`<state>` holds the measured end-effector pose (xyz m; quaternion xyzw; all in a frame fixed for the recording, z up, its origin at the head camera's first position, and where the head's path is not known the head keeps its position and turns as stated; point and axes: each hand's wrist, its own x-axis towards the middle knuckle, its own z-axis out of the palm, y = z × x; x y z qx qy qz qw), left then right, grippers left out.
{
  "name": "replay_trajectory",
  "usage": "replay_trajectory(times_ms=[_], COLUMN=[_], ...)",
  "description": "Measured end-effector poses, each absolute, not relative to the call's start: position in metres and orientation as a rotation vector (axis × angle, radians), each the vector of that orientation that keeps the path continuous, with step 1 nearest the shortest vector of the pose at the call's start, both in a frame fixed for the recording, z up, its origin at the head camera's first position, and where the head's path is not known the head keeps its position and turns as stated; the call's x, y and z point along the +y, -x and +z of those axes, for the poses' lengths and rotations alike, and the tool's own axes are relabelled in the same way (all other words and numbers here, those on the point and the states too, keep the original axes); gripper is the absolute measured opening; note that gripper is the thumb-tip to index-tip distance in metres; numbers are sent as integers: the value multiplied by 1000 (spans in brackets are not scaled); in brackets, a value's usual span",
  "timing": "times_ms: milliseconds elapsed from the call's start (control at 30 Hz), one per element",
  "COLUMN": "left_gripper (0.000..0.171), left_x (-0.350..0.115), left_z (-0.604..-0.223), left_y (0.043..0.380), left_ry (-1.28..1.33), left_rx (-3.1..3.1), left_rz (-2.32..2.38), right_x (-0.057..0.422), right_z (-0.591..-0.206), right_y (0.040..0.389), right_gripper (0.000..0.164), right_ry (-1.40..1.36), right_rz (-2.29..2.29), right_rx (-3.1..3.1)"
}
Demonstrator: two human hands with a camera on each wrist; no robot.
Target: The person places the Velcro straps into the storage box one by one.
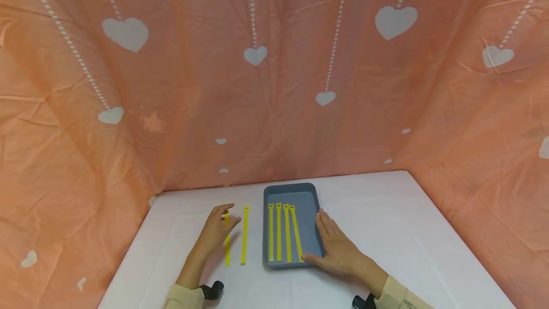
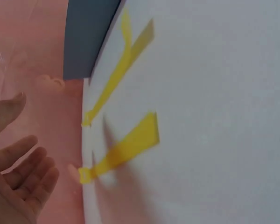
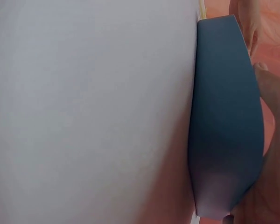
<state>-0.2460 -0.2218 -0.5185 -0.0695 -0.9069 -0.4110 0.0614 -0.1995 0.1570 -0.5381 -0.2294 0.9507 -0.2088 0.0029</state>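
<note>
Touching tray (image 1: 307, 228), right hand (image 1: 336, 248) outstretched

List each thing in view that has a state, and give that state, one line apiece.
Tray: upright, partly filled
Four yellow straps inside: unlooped, rightmost slanted
Two yellow straps beside it: unlooped, apart
Left hand: empty, fingers loosely bent
Right hand: fingers extended, touching tray
Backdrop: creased

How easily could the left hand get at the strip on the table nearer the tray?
Probably yes: the left hand looks empty and is close by, nothing covers that strip, and the tray stands clear of it.
</note>
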Motion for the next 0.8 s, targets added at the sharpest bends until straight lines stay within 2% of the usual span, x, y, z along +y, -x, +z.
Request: replay_trajectory(times_ms=[200,800], left_gripper=[48,44], left_x=[-233,-251], left_z=[-526,-535], left_y=[256,274], left_ry=[90,-25], left_rx=[-2706,-2753], left_rz=[-1284,-1261], right_x=[156,156], right_z=[-538,-541], right_y=[201,202], right_gripper=[124,124], right_ry=[720,701], right_rz=[-662,-638], right_rx=[2977,2983])
